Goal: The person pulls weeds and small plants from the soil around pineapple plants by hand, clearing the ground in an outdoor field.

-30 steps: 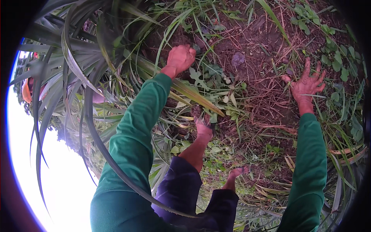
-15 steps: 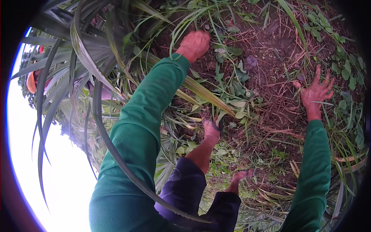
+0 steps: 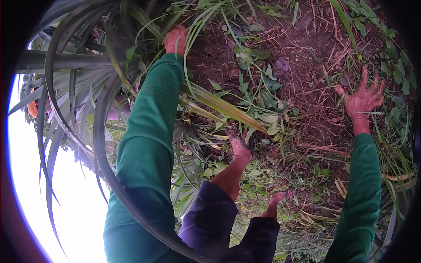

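Note:
My left hand [image 3: 176, 40] is closed at the base of a large plant with long strap-shaped leaves [image 3: 81, 61]. Thin green grass blades [image 3: 206, 22] cross in front of it, and what its fingers hold, if anything, is hidden. Over at the right, my right hand [image 3: 363, 103] has its fingers spread, resting at the ground among dry stalks and low grass. Between the two hands lies brown soil [image 3: 302, 48] littered with dry stems. Broad-leaved weeds [image 3: 265, 94] grow there, beside a yellowing long leaf [image 3: 226, 107].
One long leaf [image 3: 127, 197] arches across my left sleeve. My bare feet [image 3: 240, 148] stand among weeds below. Leafy creepers [image 3: 401, 74] line the right side. Past the leaves at far left shows an orange rounded thing [image 3: 32, 107].
My left hand has moved left, from over the soil to the plant's base, still closed. The right hand stays spread, shifted slightly in the picture.

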The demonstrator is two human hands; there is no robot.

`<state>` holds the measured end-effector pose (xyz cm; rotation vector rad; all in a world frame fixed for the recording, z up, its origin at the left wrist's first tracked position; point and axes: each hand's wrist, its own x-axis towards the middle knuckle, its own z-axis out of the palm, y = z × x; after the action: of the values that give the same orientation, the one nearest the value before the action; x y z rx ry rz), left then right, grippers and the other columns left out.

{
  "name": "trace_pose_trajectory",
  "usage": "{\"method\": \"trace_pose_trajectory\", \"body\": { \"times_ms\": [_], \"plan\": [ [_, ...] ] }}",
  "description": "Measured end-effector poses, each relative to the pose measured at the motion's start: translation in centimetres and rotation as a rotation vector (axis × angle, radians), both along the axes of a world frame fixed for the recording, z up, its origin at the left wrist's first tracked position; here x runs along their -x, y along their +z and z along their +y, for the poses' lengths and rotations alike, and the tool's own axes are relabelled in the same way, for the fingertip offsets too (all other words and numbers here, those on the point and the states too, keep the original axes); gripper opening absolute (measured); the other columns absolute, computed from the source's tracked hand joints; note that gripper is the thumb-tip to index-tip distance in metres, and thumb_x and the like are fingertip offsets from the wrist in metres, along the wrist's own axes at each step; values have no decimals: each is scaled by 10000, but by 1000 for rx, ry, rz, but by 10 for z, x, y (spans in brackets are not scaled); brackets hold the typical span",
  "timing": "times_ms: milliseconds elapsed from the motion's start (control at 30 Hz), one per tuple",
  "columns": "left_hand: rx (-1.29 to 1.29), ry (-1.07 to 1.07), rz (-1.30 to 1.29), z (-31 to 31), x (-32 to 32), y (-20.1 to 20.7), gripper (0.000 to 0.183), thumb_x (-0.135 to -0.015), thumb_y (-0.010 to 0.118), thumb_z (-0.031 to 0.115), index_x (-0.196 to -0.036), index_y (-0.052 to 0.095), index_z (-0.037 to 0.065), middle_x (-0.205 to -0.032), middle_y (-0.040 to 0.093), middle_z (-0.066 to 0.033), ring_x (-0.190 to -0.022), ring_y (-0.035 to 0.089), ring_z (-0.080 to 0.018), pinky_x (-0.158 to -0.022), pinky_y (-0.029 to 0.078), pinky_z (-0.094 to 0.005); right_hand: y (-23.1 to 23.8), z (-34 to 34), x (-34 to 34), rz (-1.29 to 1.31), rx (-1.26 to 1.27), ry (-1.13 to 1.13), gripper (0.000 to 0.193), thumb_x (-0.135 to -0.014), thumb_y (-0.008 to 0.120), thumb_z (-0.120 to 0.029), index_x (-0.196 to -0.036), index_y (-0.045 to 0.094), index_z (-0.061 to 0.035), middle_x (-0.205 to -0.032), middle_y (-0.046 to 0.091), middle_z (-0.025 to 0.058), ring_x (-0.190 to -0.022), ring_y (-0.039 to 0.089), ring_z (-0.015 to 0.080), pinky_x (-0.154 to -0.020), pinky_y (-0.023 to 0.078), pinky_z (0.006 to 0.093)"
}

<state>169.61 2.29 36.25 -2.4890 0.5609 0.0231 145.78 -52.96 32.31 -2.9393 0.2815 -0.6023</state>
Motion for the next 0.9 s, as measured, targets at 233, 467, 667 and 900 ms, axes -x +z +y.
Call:
{"method": "trace_pose_trajectory", "body": {
  "times_ms": [233,467,667,900],
  "plan": [
    [145,-105,206,-67,41,43,215,-807,561,151,-981,567,25,-822,614,-160,-763,639,-342,-646,523,-440,-5,-7,3,-28,8,6,1195,-505,609,-882,-1508,205,-374,-1555,170,112,-1415,92,428,-1041,100,704],
    [37,-102,139,-28,61,38,198,-842,502,128,-1001,570,32,-1035,666,-190,-951,658,-359,-775,528,-483,-7,-5,4,-36,-39,-15,1177,-527,554,-918,-1508,199,-374,-1555,168,100,-1423,73,415,-1035,107,705],
    [-127,464,411,20,40,51,263,-886,455,180,-1067,559,20,-1066,624,-212,-1020,604,-384,-881,490,-484,-2,-10,0,-64,-12,3,1157,-535,543,-919,-1503,216,-377,-1553,179,103,-1422,81,412,-1026,116,710],
    [-263,89,719,85,79,38,385,-909,479,316,-1109,580,3,-1111,606,-241,-1060,588,-397,-928,463,-476,-6,-10,0,-78,-39,2,1144,-545,534,-920,-1502,206,-387,-1558,166,93,-1427,80,401,-1029,113,708]
  ]
}}
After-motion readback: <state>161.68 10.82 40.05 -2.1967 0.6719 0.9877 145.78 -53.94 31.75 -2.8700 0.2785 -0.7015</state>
